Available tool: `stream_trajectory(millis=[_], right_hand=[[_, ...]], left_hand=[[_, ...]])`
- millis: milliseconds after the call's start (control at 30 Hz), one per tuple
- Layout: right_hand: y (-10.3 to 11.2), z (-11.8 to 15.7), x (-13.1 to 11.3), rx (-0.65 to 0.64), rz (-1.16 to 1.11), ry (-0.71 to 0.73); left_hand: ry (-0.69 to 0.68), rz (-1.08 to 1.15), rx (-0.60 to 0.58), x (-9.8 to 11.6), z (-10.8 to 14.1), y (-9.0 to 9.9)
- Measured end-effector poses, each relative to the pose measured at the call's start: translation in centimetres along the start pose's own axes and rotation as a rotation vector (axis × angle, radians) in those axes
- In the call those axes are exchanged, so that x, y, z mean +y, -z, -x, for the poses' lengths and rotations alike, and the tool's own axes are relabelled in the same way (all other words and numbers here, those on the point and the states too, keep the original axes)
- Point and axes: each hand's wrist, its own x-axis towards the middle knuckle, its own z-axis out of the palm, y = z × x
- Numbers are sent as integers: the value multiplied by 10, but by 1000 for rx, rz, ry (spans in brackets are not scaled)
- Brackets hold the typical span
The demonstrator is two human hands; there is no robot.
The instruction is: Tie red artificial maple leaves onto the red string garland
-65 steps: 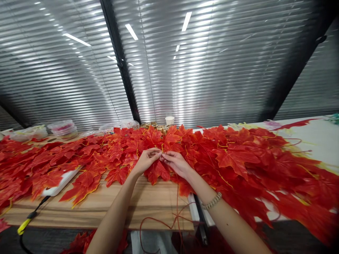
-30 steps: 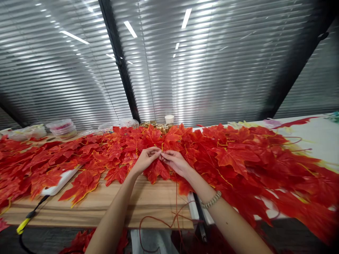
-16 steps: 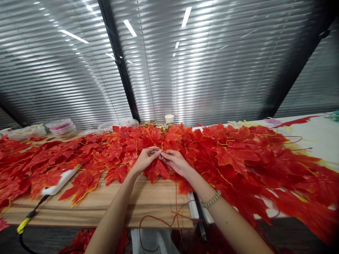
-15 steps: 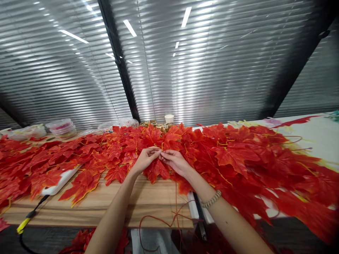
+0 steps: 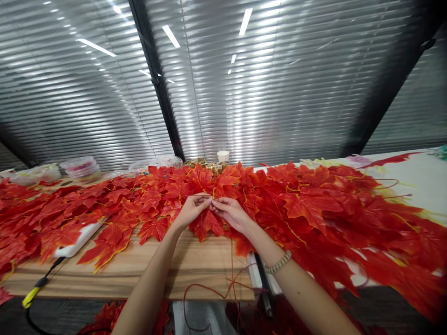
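Note:
My left hand [image 5: 191,210] and my right hand [image 5: 231,212] meet at the middle of the pile, thumbs and fingertips pinched together. Between the fingertips is the thin stem of an artificial maple leaf [image 5: 206,226], whose red blade shows just below them; the exact grip is too small to make out. A dark red cord [image 5: 209,289] hangs over the table's front edge in loose loops, and its upper end disappears under the leaves near my right hand. More red maple leaves [image 5: 310,207] with yellow stems spread to both sides.
A white power strip [image 5: 82,239] with a black cable lies at left on the wooden table [image 5: 139,274]. Plastic tubs [image 5: 81,168], a paper cup [image 5: 222,156] and gold-coloured packets [image 5: 195,163] stand along the back. Slatted blinds [image 5: 279,83] rise behind. More leaves [image 5: 104,321] lie below the edge.

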Motion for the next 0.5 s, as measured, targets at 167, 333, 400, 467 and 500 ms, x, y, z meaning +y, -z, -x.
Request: stream_trajectory(millis=[167,333,400,467,500], right_hand=[[-1,0,0,3,17,-3],[-2,1,-2,16,21,-10],[-3,2,-2,16,23,-10],[-2,1,-2,12,23,-9],[-2,1,-1,10,22,-8]], left_hand=[[-2,-3,3,0,0,0],[-8,-3,-1,0,1,1],[-11,-5,-1,0,1,1],[-10,-8,0,0,0,0],[-10,-9,1,0,0,0]])
